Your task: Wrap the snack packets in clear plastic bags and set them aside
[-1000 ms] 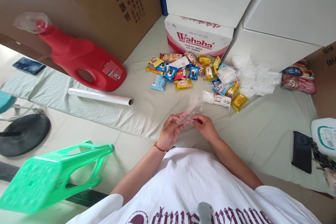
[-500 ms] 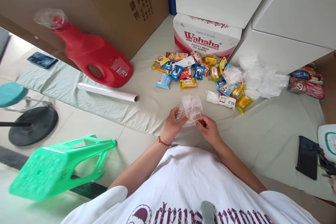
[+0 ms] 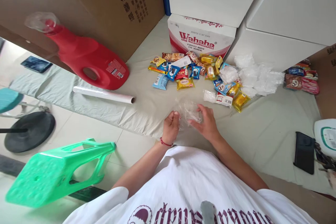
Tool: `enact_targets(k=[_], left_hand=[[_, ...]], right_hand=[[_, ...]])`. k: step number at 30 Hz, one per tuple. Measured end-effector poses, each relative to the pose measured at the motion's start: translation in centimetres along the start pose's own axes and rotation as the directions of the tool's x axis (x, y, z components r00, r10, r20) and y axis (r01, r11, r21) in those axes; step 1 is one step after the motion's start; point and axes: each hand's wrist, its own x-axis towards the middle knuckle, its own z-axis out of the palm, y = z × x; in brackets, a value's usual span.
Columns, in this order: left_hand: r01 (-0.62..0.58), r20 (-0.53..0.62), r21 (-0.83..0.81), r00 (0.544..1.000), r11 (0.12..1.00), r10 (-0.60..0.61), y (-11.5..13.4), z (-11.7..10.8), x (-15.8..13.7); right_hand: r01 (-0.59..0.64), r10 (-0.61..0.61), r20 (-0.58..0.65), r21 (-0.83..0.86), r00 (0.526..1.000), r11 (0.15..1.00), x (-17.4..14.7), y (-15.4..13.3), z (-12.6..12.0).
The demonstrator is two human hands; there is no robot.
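Note:
A crumpled clear plastic bag [image 3: 190, 111] is between my hands, close in front of my shirt. My left hand [image 3: 172, 126], with a red cord at the wrist, pinches the bag's left edge. My right hand [image 3: 206, 122] has its thumb and fingers apart at the bag's right side; whether it touches the film I cannot tell. Beyond the hands lies a pile of wrapped snacks [image 3: 185, 84] in yellow, blue, red and brown wrappers. To its right is a heap of crumpled clear plastic bags [image 3: 259, 80], with a small folded one [image 3: 209, 96] beside a white packet [image 3: 224, 100].
A white Wahaha carton [image 3: 199, 38] stands behind the snacks. On the left are a red jug [image 3: 105, 66], a plastic-film roll [image 3: 105, 94] and a green stool [image 3: 39, 178]. On the right lie a black phone [image 3: 303, 154] and more snacks [image 3: 301, 80].
The bag has gone from spread flat to crumpled and blurred. My left hand has turned into a tighter pinch. My right hand's fingers have spread from a pinch and moved up slightly.

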Motion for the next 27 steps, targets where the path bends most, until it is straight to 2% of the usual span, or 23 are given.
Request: enact_targets(k=[2, 4, 7, 10, 11, 13, 15, 17, 19, 22, 24, 27], left_hand=[[0.007, 0.008, -0.030, 1.000, 1.000, -0.007, -0.3, -0.4, 0.0], [0.035, -0.005, -0.084, 0.999, 0.996, -0.035, -0.7, -1.3, 0.3], [0.064, -0.057, -0.110, 0.996, 0.992, -0.071, -1.4, -3.2, 1.2], [0.067, -0.086, -0.062, 0.994, 0.996, -0.072, -1.7, -4.6, 1.9], [0.059, -0.076, -0.037, 0.995, 0.998, -0.062, -1.6, -4.7, 2.0], [0.028, -0.019, 0.001, 0.999, 1.000, -0.028, -1.2, -4.3, 2.0], [-0.005, 0.062, 0.008, 0.998, 1.000, 0.005, -0.5, -3.3, 1.7], [-0.021, 0.124, -0.009, 0.992, 1.000, 0.022, 0.1, -2.2, 1.4], [-0.023, 0.140, -0.030, 0.990, 0.999, 0.027, 0.5, -1.6, 1.3], [-0.009, 0.080, -0.056, 0.997, 0.998, 0.014, 0.4, -2.1, 1.7], [0.013, 0.026, -0.061, 1.000, 0.998, -0.011, 0.0, -3.1, 2.1], [0.046, -0.022, -0.047, 0.999, 0.998, -0.047, -0.8, -4.4, 2.7]], right_hand=[[-0.008, 0.005, 0.125, 0.027, 0.992, 1.000, 1.0, 0.2, 1.1], [-0.088, 0.062, 0.168, 0.147, 0.984, 0.985, 1.5, 1.0, 1.6], [-0.227, 0.229, 0.038, 0.353, 0.973, 0.908, 1.2, 2.8, 0.3], [-0.286, 0.358, -0.106, 0.417, 0.928, 0.863, 0.0, 4.0, -2.0], [-0.286, 0.358, -0.122, 0.396, 0.926, 0.873, -0.3, 4.0, -2.5], [-0.237, 0.274, -0.085, 0.303, 0.958, 0.923, -0.6, 3.5, -2.7], [-0.130, 0.131, 0.004, 0.195, 0.991, 0.972, -0.2, 2.4, -1.8], [-0.039, 0.026, 0.102, 0.131, 0.995, 0.991, 1.0, 1.2, -0.1], [-0.038, 0.007, 0.205, 0.144, 0.979, 0.989, 2.3, 0.6, 1.4], [-0.137, 0.058, 0.285, 0.266, 0.957, 0.954, 3.4, 0.8, 2.0], [-0.212, 0.137, 0.222, 0.366, 0.966, 0.906, 3.2, 1.6, 1.0], [-0.278, 0.300, 0.035, 0.493, 0.953, 0.825, 1.8, 3.4, -1.5]])
